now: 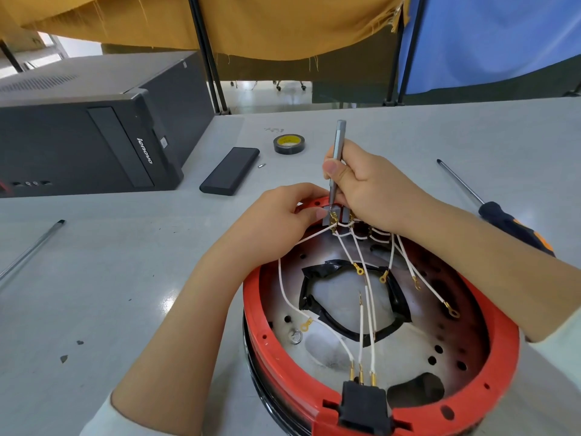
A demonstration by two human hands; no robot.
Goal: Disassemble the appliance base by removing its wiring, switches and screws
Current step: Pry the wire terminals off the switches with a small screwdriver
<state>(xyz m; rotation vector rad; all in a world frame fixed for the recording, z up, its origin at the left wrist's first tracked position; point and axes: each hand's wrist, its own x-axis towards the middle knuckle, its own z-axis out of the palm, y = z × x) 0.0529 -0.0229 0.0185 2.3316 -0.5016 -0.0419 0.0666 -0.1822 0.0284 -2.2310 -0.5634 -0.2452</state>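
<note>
Step was freeing the switch block [334,215] at the far rim of the appliance base [377,325]. Right hand [374,193] gripped a metal driver bit [338,158], tip apparently on a terminal; left hand [279,221] pinched the block. Next: back the fastener out without slipping onto the white wires [364,309].

The round red-rimmed appliance base [377,325] lies open side up, white ring-terminal wires [367,278] fanning toward what may be switches [334,215] beneath the hands.

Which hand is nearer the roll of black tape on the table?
Right. The right hand, gripping the slim metal driver, sits just below the tape roll; the left hand is lower, at the base's rim.
</note>
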